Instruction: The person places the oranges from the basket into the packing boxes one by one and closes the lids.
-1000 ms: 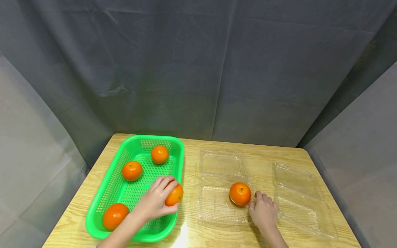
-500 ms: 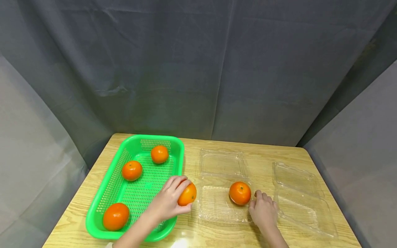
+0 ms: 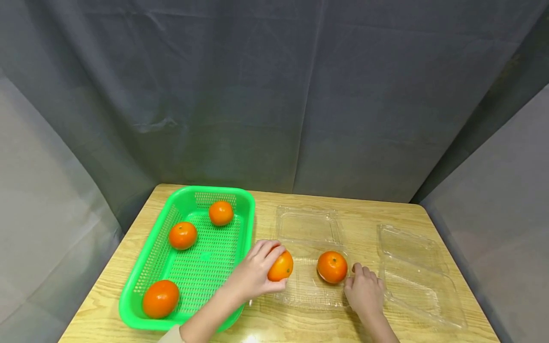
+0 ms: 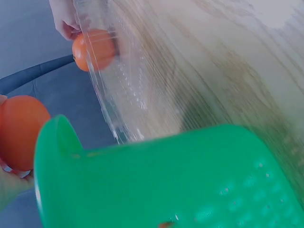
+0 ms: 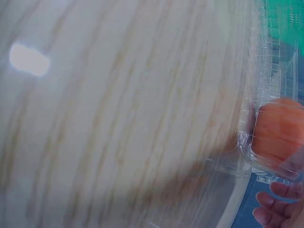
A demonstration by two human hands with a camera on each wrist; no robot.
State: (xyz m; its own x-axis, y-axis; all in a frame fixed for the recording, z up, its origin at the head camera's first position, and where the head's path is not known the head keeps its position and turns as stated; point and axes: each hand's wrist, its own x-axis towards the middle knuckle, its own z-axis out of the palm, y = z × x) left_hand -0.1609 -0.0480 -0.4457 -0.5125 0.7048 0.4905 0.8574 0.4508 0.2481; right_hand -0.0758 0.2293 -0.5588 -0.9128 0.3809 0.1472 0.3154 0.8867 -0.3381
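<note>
My left hand [image 3: 256,272] holds an orange [image 3: 283,267] over the left part of an open clear plastic clamshell box [image 3: 306,227]. In the left wrist view, this held orange [image 4: 21,133] is at the left edge, partly cut off. Another orange [image 3: 332,267] sits in the right part of the box's near half. Beside that half's right edge is my right hand [image 3: 366,293], fingers loosely bent. The right wrist view has the fingers [image 5: 271,202] close to the box's corner, near the orange [image 5: 280,135]; whether they touch the plastic is hard to tell.
A green perforated basket [image 3: 250,228] stands on the left of the wooden table [image 3: 266,324], with three oranges inside. A second open clear clamshell [image 3: 422,286] lies on the right. Dark curtains [image 3: 240,95] hang behind the table.
My left hand has carried its orange rightward, out from over the green basket to the clamshell's left side. The right hand and the other oranges stay where they were.
</note>
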